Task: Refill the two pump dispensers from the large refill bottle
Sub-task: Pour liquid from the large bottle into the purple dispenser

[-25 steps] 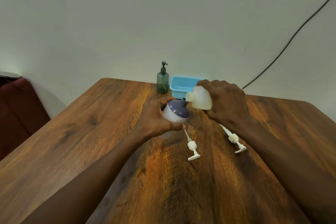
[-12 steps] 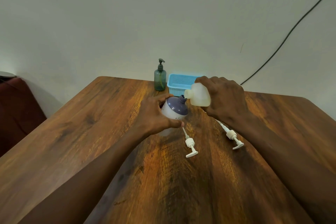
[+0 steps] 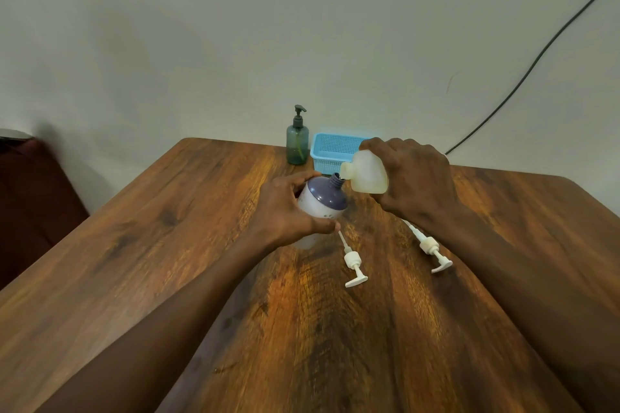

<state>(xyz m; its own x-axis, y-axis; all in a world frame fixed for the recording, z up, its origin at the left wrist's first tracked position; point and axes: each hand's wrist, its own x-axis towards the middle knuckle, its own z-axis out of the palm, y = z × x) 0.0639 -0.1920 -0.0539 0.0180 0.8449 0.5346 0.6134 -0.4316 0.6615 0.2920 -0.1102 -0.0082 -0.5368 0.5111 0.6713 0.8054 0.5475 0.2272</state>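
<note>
My left hand [image 3: 285,214] grips a white bottle with a purple shoulder [image 3: 323,203], standing on the wooden table [image 3: 167,245] with its neck uncapped. My right hand [image 3: 412,178] holds a pale translucent bottle [image 3: 367,173] tipped on its side, its mouth touching the purple bottle's neck. Two white pump heads with their tubes lie on the table: one [image 3: 352,261] just in front of the purple bottle, the other [image 3: 432,250] under my right wrist.
A dark green pump dispenser [image 3: 297,141] stands at the table's far edge, beside a light blue plastic basket [image 3: 330,151]. A black cable [image 3: 523,77] runs down the wall at the right. A dark red seat [image 3: 30,198] is off the table's left side.
The view has tilted slightly, so everything sits a little lower in frame. Both hands keep the same hold, with the pale bottle still tipped at the purple bottle's neck.
</note>
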